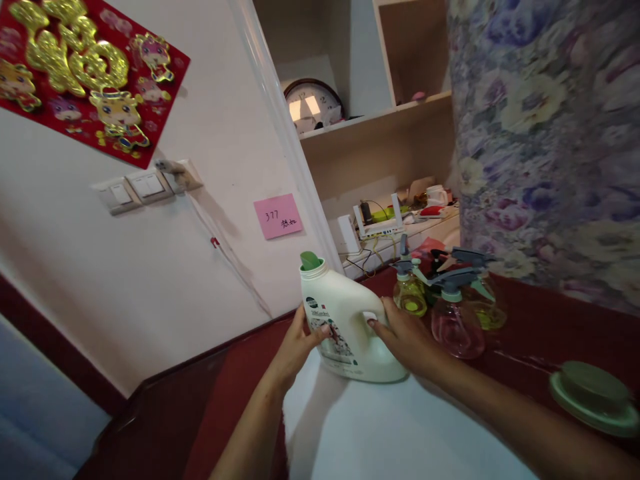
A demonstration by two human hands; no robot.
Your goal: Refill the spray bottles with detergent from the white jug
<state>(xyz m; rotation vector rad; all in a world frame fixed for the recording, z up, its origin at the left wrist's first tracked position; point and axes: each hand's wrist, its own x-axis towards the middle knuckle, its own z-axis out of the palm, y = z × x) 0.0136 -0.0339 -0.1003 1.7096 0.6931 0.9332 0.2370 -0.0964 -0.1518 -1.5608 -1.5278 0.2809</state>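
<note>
A pale detergent jug [345, 300] stands in front of me on a white sheet [380, 433], its base at or just above the sheet. Its neck has no cap, and a green pouring spout [310, 261] sticks up from it. My right hand [397, 330] is closed around the jug's handle, thumb in the opening. On the other side, my left hand [300, 343] grips the jug's body, its thumb across the printed label and its other fingers hidden behind.
Several spray bottles [457, 327] stand right of the jug. A pale green oval object [595, 393] lies on the dark red tabletop [535, 333]. Behind are a wall with a pink note [278, 216], a shelf with a router [383, 227], and a floral curtain [540, 133].
</note>
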